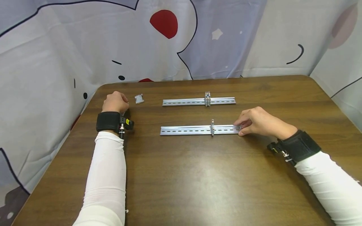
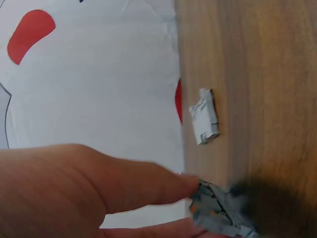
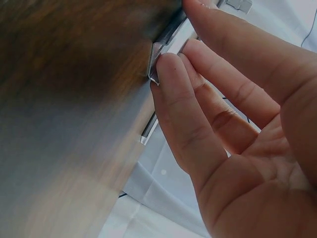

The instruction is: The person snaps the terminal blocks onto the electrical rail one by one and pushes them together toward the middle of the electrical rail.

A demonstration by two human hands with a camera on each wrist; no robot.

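In the left wrist view, my left hand (image 1: pixel 115 102) pinches a grey terminal block (image 2: pixel 218 210) with orange spots between thumb and fingers. Another light grey terminal block (image 1: pixel 139 99) lies on the table just right of that hand. My right hand (image 1: pixel 258 122) grips the right end of the nearer slotted metal DIN rail (image 1: pixel 185 130), thumb on the near side and fingers on the far side. One thin terminal block (image 1: pixel 212 128) stands on this rail, right of its middle. The rail's right tip is partly covered by the fingers.
Behind, a second DIN rail (image 1: pixel 183 102) lies roughly parallel, carrying several terminal blocks (image 1: pixel 207 99) packed together. Both rails rest on the brown wooden table (image 1: pixel 183 175). A patterned cloth (image 1: pixel 93 47) hangs along the table's far and left edges.
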